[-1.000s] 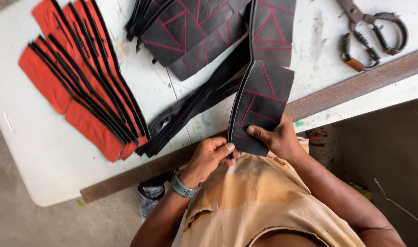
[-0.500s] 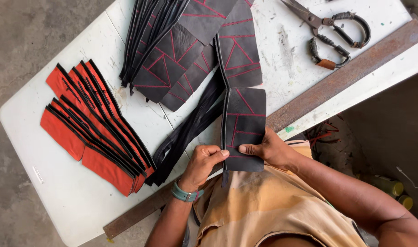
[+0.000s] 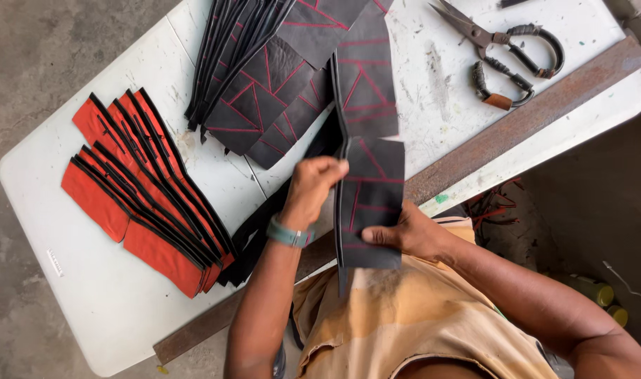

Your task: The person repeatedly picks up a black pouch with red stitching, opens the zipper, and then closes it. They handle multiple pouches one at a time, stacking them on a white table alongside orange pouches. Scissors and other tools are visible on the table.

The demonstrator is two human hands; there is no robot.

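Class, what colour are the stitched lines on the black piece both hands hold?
Red lines on the black piece, clearest in the head view.

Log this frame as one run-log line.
left hand: pinching black panel top edge | right hand: gripping panel side | nearby: red pieces, scissors

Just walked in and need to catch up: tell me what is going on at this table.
A person stands at a white table, handling a stack of black pieces with red stitching. The right hand grips the stack's lower part, thumb across the front, while the left hand pinches its left edge higher up. More black stitched pieces lie fanned on the table, with red, black-edged pieces to the left. Scissors and a rusty metal bar lie at the right.
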